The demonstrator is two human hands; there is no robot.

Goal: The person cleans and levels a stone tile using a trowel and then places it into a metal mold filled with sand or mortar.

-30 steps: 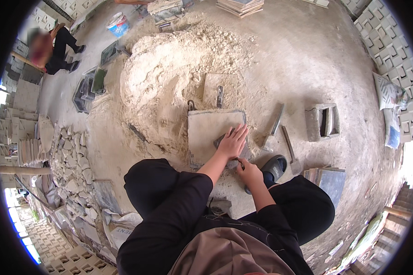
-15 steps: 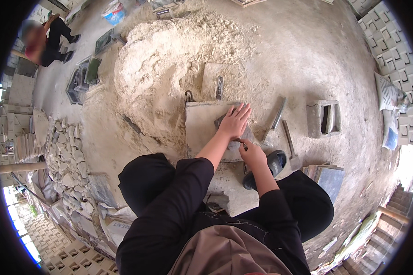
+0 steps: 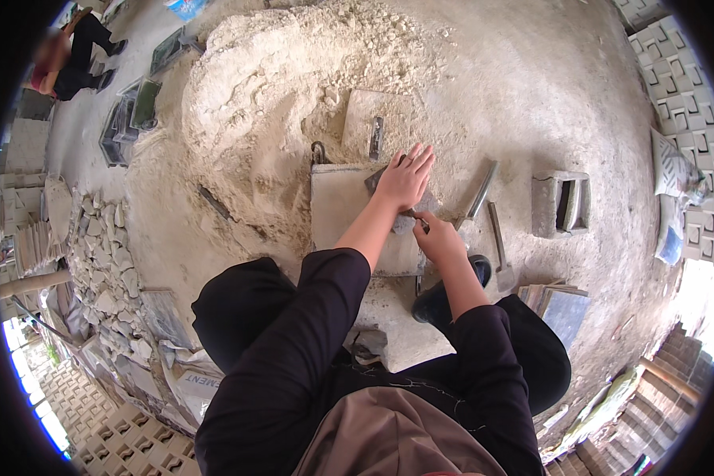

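A pale square slab [image 3: 337, 210] with a dark edge lies on the ground in front of me. Over its right part, my left hand [image 3: 403, 184] rests flat on a dark flat piece [image 3: 372, 182], its fingers stretched out away from me. Just nearer and to the right, my right hand [image 3: 440, 240] is closed on the short dark handle [image 3: 409, 213] of a tool whose working end is hidden under my left hand. A small grey patch [image 3: 403, 225] shows beside the handle, too covered to name. A dark hook-shaped piece [image 3: 318, 151] stands at the slab's far left corner.
Beyond the slab spreads a heap of pale powder [image 3: 254, 95], with a board [image 3: 365, 119] at its edge. To the right are a metal bar [image 3: 482, 190], a small shovel-like tool [image 3: 500, 246] and a hollow block [image 3: 543, 206]. A person [image 3: 75, 55] sits far left.
Both hands have slid a little away from me over the slab, still pressed on the tool. The whole view has shifted slightly.
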